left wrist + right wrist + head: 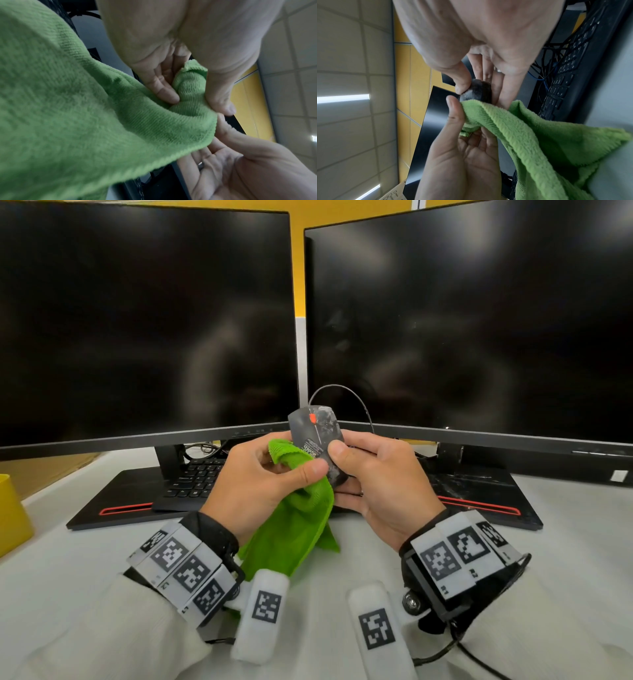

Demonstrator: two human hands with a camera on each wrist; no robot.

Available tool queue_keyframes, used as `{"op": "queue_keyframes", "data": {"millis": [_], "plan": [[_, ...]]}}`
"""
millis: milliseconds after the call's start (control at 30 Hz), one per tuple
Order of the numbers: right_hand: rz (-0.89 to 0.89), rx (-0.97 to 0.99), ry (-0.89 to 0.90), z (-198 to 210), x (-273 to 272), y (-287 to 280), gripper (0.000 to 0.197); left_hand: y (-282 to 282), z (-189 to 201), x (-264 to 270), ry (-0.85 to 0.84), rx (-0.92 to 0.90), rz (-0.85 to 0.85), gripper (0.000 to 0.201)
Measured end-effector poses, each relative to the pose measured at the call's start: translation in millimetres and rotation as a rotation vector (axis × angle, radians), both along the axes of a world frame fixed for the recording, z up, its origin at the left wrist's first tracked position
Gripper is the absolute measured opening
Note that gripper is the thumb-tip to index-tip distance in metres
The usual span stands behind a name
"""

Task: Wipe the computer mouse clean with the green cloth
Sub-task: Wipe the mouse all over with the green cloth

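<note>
While the right hand (380,477) grips the wired computer mouse (317,440) above the desk, underside up, the left hand (260,481) pinches the green cloth (294,529) against its rear end.

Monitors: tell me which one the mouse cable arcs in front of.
The right monitor. The cable loops up from the mouse across its lower left corner; the left monitor has none.

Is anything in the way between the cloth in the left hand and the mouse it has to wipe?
Nothing visible. The left hand pinches the green microfibre cloth directly against the lower end of the black wired computer mouse, which the right hand holds up above the desk. Both hands grip from the sides, leaving the smudged surface exposed.
</note>
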State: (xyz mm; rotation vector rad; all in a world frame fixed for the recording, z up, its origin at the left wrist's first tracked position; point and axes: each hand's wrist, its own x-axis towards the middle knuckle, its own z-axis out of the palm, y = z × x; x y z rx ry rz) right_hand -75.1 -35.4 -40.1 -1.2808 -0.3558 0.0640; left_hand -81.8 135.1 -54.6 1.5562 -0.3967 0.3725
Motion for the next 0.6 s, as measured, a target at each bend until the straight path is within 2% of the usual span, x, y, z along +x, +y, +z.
{"op": "queue_keyframes", "data": {"millis": [167,400,600], "plan": [[0.034,0.062,0.074,2.4,1.8,-4.5,0.026,6.6,-0.6,3.7,-0.03,0.104,0.002,0.068],[0.1,0.234,0.3,7.2,0.8,-8.5,0.026,9.7,2.7,2.0,-0.09,0.153,0.037,0.069],[0.11,0.226,0.365,6.1,0.3,-5.8,0.028,5.5,2.2,-0.2,-0.107,0.136,0.123,0.069]]}}
